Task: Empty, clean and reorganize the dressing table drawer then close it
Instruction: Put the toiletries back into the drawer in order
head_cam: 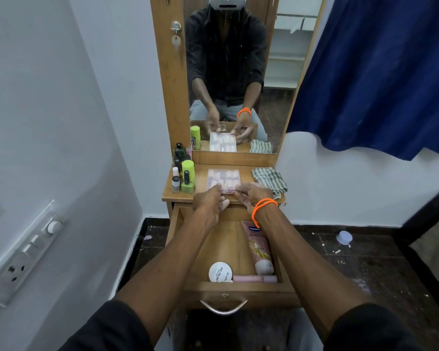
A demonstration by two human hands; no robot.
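Note:
The wooden drawer (180,239) of the dressing table stands pulled open. Inside lie a pink lotion tube (259,249), a round white jar (220,271) and a flat pink item (254,278) along the front wall. On the tabletop (200,181) lies a clear flat box of pale nails (223,179). My left hand (209,201) and my right hand (254,195), with an orange bracelet at its wrist, pinch a small clear strip at the box's near edge. The mirror shows the same two hands above the box.
Several small bottles, one tall and lime green (188,171), crowd the tabletop's left side. A striped folded cloth (270,179) lies at its right. A blue curtain (378,72) hangs to the right, a switchboard (23,254) is on the left wall, and a small white cap (344,237) lies on the dark floor.

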